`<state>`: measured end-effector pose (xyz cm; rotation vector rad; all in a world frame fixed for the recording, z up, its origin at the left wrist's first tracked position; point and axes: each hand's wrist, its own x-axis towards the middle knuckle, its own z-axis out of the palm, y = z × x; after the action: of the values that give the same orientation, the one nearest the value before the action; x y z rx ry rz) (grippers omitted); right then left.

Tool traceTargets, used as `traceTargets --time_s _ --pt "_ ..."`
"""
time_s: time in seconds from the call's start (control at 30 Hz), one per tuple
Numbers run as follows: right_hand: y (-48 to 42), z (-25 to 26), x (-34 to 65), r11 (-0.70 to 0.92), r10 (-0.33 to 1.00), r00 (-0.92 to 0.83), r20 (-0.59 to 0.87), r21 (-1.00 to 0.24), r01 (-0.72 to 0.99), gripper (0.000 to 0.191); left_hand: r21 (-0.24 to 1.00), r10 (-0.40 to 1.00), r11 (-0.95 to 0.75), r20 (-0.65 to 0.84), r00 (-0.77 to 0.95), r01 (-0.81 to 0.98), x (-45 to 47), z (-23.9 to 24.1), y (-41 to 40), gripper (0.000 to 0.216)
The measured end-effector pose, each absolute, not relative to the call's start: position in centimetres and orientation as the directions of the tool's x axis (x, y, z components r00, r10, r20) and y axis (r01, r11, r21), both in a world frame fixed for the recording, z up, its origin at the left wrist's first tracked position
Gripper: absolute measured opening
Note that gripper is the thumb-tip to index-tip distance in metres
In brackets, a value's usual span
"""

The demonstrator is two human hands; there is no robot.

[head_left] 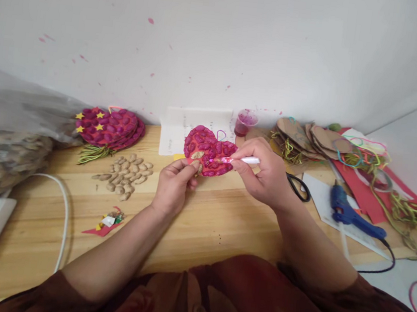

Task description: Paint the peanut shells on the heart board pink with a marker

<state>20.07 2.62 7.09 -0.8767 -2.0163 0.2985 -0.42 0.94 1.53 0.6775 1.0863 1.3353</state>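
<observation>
Peanut-studded heart [205, 138]: one, head view, centre of frame, held above the surface [203, 226]; probably light and stiff-backed, shells brittle, paint perhaps slick; best taken by the rim.
Left hand [175, 182]: grip pinched on the heart's lower-left edge.
Right hand [263, 173]: grip closed around one white-handled brush [251, 159].
Yellow stars [98, 127]: four, left of frame.
Loose peanuts [133, 168]: roughly thirty, exact count unclear.
Glue gun [355, 217]: one, right.
</observation>
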Motion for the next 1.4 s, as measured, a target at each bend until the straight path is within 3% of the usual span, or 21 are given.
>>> traceTargets --time_s 1.4 --pt "2.94 6.88 20.28 0.677 0.727 -0.311 0.612 -0.564 0.473 0.004 0.892 0.967 0.197 -0.245 -0.069 -0.407 -0.70 1.66 1.00 0.027"
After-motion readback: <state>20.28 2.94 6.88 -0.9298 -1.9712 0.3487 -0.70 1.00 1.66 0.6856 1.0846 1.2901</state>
